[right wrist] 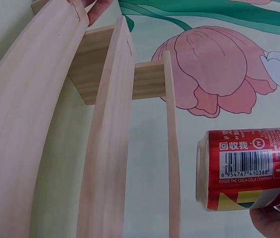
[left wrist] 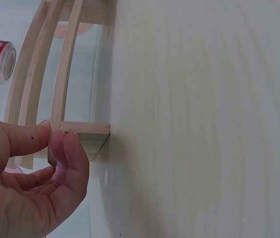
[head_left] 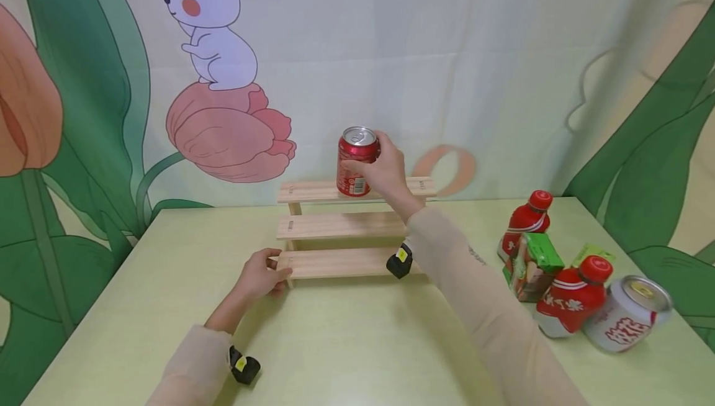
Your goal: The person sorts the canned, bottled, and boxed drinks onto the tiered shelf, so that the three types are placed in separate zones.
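Observation:
My right hand (head_left: 386, 169) grips a red soda can (head_left: 355, 167) by its sides, with the thumb in front. In the right wrist view a gap shows between the can's base (right wrist: 202, 171) and the top board (right wrist: 174, 148), so the can hangs just above it. Below it stands a three-step wooden rack (head_left: 341, 226) of pale boards. My left hand (head_left: 261, 274) pinches the left end of the lowest board. The left wrist view has the thumb (left wrist: 31, 139) and fingertips at that board's corner.
On the right of the table stand two red-capped bottles (head_left: 525, 223) (head_left: 575, 297), a green-topped carton (head_left: 533, 266) and a white can (head_left: 628, 314), close together. Part of another green box (head_left: 594, 254) shows behind them. A printed curtain (head_left: 357, 71) hangs behind the rack.

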Action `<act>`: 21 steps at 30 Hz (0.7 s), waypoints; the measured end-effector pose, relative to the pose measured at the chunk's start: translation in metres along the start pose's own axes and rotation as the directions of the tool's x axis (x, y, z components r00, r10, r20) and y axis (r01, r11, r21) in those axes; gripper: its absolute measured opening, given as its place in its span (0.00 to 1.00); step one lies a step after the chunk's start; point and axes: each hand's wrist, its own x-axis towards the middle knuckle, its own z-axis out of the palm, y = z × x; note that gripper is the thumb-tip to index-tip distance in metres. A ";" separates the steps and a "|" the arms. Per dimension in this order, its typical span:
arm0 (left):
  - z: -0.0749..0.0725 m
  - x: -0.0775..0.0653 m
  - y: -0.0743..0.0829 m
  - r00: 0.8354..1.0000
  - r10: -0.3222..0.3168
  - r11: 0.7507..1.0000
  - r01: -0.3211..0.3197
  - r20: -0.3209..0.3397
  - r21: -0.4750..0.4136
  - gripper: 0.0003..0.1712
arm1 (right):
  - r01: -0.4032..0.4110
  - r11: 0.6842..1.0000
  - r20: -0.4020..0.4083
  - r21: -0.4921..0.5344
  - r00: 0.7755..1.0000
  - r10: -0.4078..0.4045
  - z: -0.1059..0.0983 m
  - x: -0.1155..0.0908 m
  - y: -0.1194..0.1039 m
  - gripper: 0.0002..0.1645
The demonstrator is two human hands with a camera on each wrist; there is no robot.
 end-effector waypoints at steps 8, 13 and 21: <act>-0.002 -0.002 0.002 1.000 -0.001 1.000 0.001 -0.007 0.012 0.32 | 0.001 1.000 -0.003 -0.028 1.000 -0.002 0.014 0.009 -0.001 0.43; -0.001 -0.003 0.003 1.000 0.001 1.000 -0.001 -0.003 0.011 0.32 | 0.003 0.999 0.006 -0.045 1.000 -0.002 0.024 0.013 -0.001 0.43; 0.001 -0.003 0.004 1.000 -0.003 1.000 0.003 -0.015 0.012 0.32 | 0.006 0.998 0.020 -0.065 1.000 -0.005 0.035 0.017 0.003 0.42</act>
